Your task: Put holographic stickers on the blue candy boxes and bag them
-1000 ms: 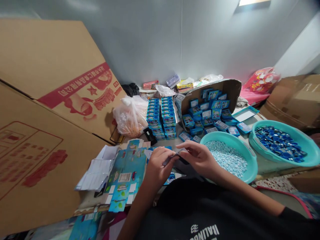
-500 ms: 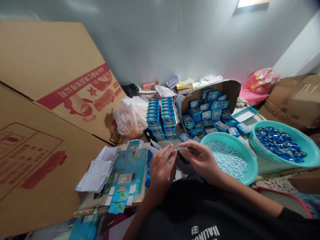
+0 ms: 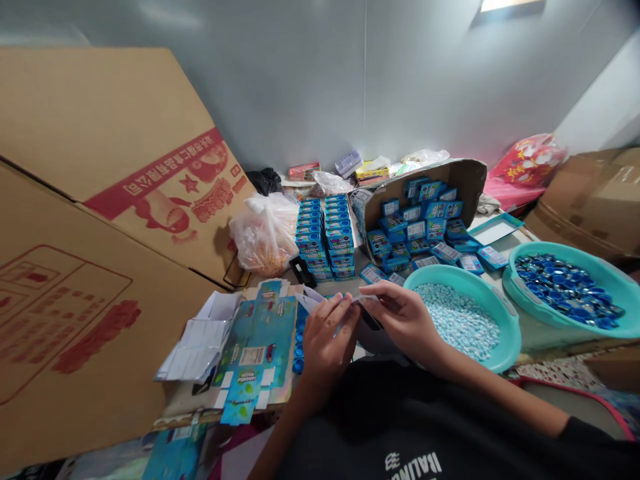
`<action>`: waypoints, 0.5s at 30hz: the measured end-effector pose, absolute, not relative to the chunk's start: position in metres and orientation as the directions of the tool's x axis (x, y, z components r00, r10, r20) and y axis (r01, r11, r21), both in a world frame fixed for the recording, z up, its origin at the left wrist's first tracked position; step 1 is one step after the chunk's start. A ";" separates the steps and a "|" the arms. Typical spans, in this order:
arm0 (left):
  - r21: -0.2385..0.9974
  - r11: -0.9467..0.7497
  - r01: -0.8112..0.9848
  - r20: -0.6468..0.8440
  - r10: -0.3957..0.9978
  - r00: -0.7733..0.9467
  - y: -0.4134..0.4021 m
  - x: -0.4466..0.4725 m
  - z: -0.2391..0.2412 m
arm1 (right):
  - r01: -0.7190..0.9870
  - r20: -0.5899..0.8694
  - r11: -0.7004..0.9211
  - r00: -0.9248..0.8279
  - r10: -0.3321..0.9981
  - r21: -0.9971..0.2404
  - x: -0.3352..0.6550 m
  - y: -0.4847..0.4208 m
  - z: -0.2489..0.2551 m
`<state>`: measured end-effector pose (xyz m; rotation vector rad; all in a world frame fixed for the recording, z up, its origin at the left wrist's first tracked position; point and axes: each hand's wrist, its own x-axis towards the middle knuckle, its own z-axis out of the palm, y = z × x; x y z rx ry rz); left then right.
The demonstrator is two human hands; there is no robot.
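My left hand (image 3: pixel 331 333) and my right hand (image 3: pixel 403 320) meet in front of my body, fingertips nearly touching. Thumb and fingers of the right pinch a small white piece (image 3: pixel 369 299), mostly covered. The left's fingers are bent together over something, with a little blue showing between them; what it is stays hidden. Left of the hands lie flat printed blue cartons (image 3: pixel 250 337) and blue caps (image 3: pixel 299 347) in a row. A turquoise basin (image 3: pixel 515 343) of pale blue candies stands by my right forearm. Beyond the hands rise two stacks of small blue boxes (image 3: pixel 340 241).
An open carton (image 3: pixel 477 180) spills small blue boxes at the back. A second turquoise basin (image 3: pixel 627 300) of shiny blue pieces stands far right. A large cardboard box (image 3: pixel 100 280) walls off the left. A plastic bag (image 3: pixel 265 230) sits behind the flat cartons.
My left hand has shifted slightly, and a bit of blue now shows between its fingers. The right keeps its pinch. The whole view has moved a little.
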<state>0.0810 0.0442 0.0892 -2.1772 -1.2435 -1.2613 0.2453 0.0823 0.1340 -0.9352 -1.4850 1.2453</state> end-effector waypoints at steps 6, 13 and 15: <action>0.190 -0.533 0.825 0.814 0.555 0.171 0.045 0.084 0.090 | -0.014 0.178 0.181 -0.269 0.946 -0.983 0.246 0.081 0.133; 0.140 -0.559 0.817 0.811 0.537 0.229 0.044 0.082 0.091 | -0.047 0.205 0.200 -0.205 0.957 -0.979 0.244 0.080 0.132; 0.125 -0.554 0.823 0.830 0.513 0.219 0.044 0.082 0.089 | -0.042 0.218 0.214 -0.212 0.953 -0.976 0.243 0.080 0.131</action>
